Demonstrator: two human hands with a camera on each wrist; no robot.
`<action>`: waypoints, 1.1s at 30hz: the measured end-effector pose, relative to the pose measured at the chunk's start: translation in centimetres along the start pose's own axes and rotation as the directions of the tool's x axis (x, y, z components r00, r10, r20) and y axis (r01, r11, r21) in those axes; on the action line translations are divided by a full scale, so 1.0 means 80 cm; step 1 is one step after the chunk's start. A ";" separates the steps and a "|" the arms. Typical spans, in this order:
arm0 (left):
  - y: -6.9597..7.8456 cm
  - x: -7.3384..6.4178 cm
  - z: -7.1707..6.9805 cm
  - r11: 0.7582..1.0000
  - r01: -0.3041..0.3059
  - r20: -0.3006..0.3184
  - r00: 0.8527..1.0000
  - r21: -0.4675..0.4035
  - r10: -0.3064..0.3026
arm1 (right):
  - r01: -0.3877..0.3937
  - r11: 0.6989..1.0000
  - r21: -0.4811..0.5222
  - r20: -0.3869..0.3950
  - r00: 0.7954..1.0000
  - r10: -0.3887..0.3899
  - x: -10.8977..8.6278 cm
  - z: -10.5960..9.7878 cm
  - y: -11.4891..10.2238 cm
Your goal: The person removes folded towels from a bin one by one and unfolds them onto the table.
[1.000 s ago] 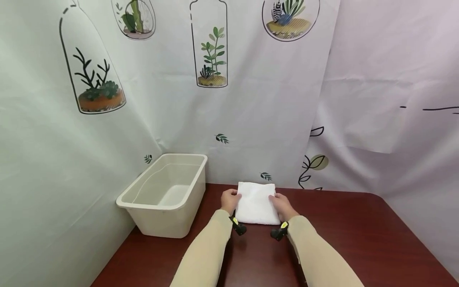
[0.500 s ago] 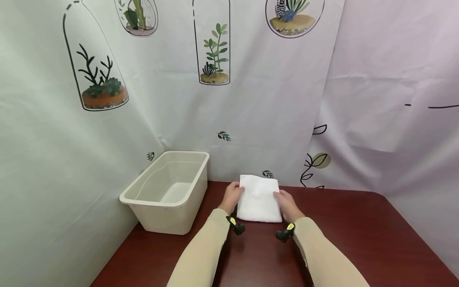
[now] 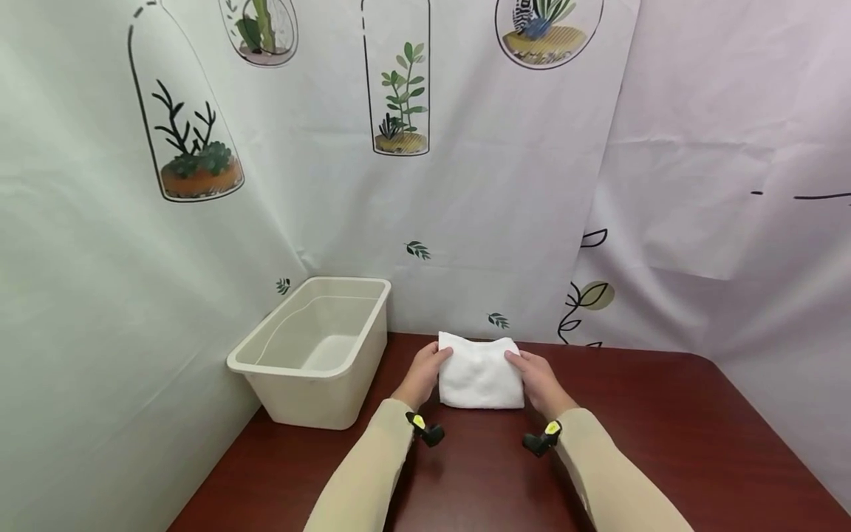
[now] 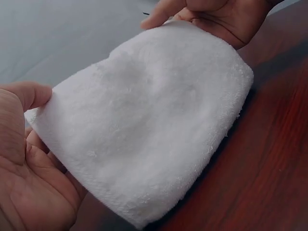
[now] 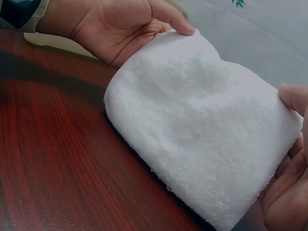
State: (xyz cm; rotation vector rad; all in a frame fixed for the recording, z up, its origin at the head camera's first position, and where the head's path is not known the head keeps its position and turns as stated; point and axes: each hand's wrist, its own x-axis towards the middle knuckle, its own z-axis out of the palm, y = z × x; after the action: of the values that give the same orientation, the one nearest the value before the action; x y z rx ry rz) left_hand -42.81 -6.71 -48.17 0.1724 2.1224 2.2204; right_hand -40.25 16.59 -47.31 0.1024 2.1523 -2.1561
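Observation:
A folded white towel [image 3: 480,377] is held up between both hands, near the far edge of the table. My left hand [image 3: 423,373] pinches its left side, thumb on the near face and fingers behind. On the opposite side my right hand [image 3: 540,378] grips the towel the same way. In the left wrist view the towel [image 4: 144,115] looks fluffy and sags a little between the two grips. The right wrist view shows its lower edge close to the table top; whether it touches cannot be told. The fingers behind the towel are partly hidden.
A cream plastic tub [image 3: 302,395] stands to the left on the dark red wooden table [image 3: 665,436], with nothing visible inside. White cloth walls [image 3: 499,185] printed with plants in jars rise behind and to the left.
Both hands have raised the towel slightly and tilted it. Its upper edge, flatter before, now dips in the middle. The head view has shifted a little.

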 end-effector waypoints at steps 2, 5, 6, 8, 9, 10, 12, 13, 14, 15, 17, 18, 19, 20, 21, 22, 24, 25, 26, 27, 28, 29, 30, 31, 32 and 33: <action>-0.001 -0.005 -0.004 0.999 0.022 0.029 0.999 -0.027 -0.021 | 0.007 1.000 -0.002 0.012 1.000 -0.007 -0.004 -0.001 0.000; -0.002 -0.011 -0.008 0.998 0.048 0.078 0.996 -0.048 -0.044 | 0.017 0.999 -0.027 0.031 0.999 -0.016 -0.010 -0.003 0.000; -0.003 -0.014 -0.010 0.997 0.053 0.095 0.994 -0.051 -0.048 | 0.017 0.999 -0.033 0.032 0.999 -0.016 -0.012 -0.004 0.001; -0.005 -0.018 -0.012 0.997 0.062 0.121 0.991 -0.055 -0.055 | 0.025 0.999 -0.042 0.049 0.999 -0.023 -0.016 -0.006 0.003; -0.006 -0.020 -0.013 0.996 0.067 0.135 0.989 -0.058 -0.059 | 0.026 0.999 -0.039 0.055 0.998 -0.024 -0.018 -0.007 0.004; -0.007 -0.023 -0.015 0.996 0.069 0.149 0.987 -0.059 -0.060 | 0.027 0.999 -0.037 0.056 0.998 -0.025 -0.021 -0.008 0.005; -0.010 -0.027 -0.017 0.996 0.070 0.178 0.982 -0.051 -0.060 | 0.036 0.999 -0.020 0.079 0.996 -0.034 -0.025 -0.011 0.009; -0.011 -0.030 -0.018 0.996 0.070 0.193 0.979 -0.045 -0.060 | 0.043 0.999 -0.017 0.099 0.994 -0.041 -0.028 -0.013 0.011; -0.011 -0.033 -0.019 0.997 0.069 0.209 0.976 -0.035 -0.060 | 0.047 0.999 -0.008 0.112 0.993 -0.046 -0.031 -0.014 0.013; -0.012 -0.036 -0.020 0.997 0.068 0.223 0.973 -0.028 -0.060 | 0.049 0.999 -0.002 0.122 0.991 -0.048 -0.034 -0.015 0.016; -0.014 -0.043 -0.023 0.998 0.060 0.247 0.967 -0.011 -0.055 | 0.059 0.998 0.007 0.162 0.985 -0.059 -0.039 -0.017 0.022; -0.014 -0.046 -0.025 0.998 0.056 0.258 0.965 -0.005 -0.053 | 0.063 0.998 0.009 0.182 0.981 -0.063 -0.042 -0.018 0.025; -0.016 -0.048 -0.026 0.998 0.056 0.269 0.962 -0.001 -0.054 | 0.066 0.998 0.015 0.199 0.978 -0.067 -0.045 -0.019 0.028; -0.018 -0.050 -0.027 0.998 0.057 0.279 0.959 -0.002 -0.054 | 0.068 0.997 0.021 0.219 0.973 -0.071 -0.048 -0.020 0.032; -0.020 -0.052 -0.029 0.998 0.058 0.289 0.956 -0.005 -0.054 | 0.071 0.997 0.025 0.238 0.968 -0.075 -0.050 -0.021 0.035; -0.022 -0.054 -0.030 0.998 0.058 0.297 0.953 -0.004 -0.054 | 0.074 0.997 0.032 0.259 0.962 -0.080 -0.052 -0.022 0.038; -0.027 -0.056 -0.033 0.998 0.059 0.315 0.948 -0.003 -0.055 | 0.082 0.996 0.046 0.301 0.949 -0.092 -0.056 -0.024 0.045; -0.030 -0.058 -0.035 0.998 0.056 0.324 0.944 -0.003 -0.052 | 0.087 0.995 0.053 0.321 0.942 -0.099 -0.058 -0.025 0.048; -0.032 -0.059 -0.036 0.999 0.048 0.334 0.941 0.000 -0.046 | 0.094 0.994 0.060 0.338 0.935 -0.109 -0.060 -0.026 0.050; -0.034 -0.060 -0.037 0.999 0.039 0.343 0.938 0.005 -0.038 | 0.096 0.993 0.071 0.346 0.931 -0.115 -0.062 -0.027 0.053; -0.036 -0.062 -0.038 1.000 0.028 0.353 0.935 0.010 -0.030 | 0.100 0.992 0.082 0.357 0.926 -0.123 -0.063 -0.028 0.055; -0.037 -0.063 -0.039 1.000 0.016 0.365 0.931 0.013 -0.020 | 0.106 0.990 0.090 0.364 0.922 -0.132 -0.065 -0.030 0.057; -0.038 -0.065 -0.040 1.000 0.005 0.376 0.927 0.016 -0.010 | 0.113 0.989 0.100 0.372 0.917 -0.142 -0.066 -0.031 0.059; -0.038 -0.067 -0.041 1.000 -0.007 0.390 0.921 0.017 0.000 | 0.119 0.987 0.112 0.374 0.915 -0.153 -0.068 -0.032 0.060; -0.038 -0.068 -0.042 1.000 -0.019 0.407 0.913 0.018 0.010 | 0.128 0.984 0.120 0.378 0.911 -0.165 -0.069 -0.032 0.062; -0.039 -0.070 -0.043 0.999 -0.027 0.423 0.906 0.020 0.016 | 0.137 0.982 0.127 0.385 0.906 -0.176 -0.070 -0.033 0.063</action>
State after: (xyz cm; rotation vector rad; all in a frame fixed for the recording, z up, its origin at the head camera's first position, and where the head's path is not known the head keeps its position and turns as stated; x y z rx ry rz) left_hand -37.81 -10.69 -51.60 0.6208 1.9139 1.9394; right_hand -34.18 19.35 -51.72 -0.4765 1.8796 -2.1323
